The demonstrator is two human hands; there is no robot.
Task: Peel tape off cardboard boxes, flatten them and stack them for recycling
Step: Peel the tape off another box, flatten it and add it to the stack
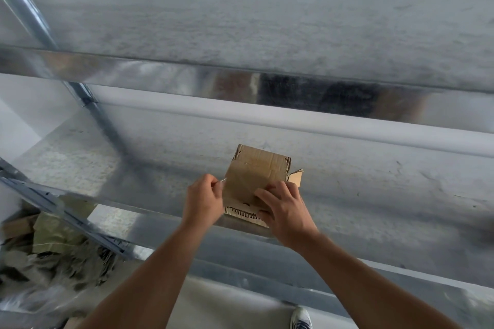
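The cardboard box [256,171] is seen flat-topped on the metal shelf [374,181], close to the shelf's front lip, just below frame centre. A thin strip of tape [222,181] is being pinched at the box's 9 o'clock edge by the left hand [204,201], thumb and forefinger pressed together on it and the other fingers curled in. The box's 5 o'clock corner is gripped by the right hand [284,211]: its fingers [263,193] are bent down onto the top panel, slightly spread, and the thumb is set against the near corrugated edge. One loose flap is seen sticking out at 3 o'clock. A heap of torn scraps [53,248] is spotted at 8 o'clock (blurred, hard to read), and a shoe [300,319] at 6 o'clock.
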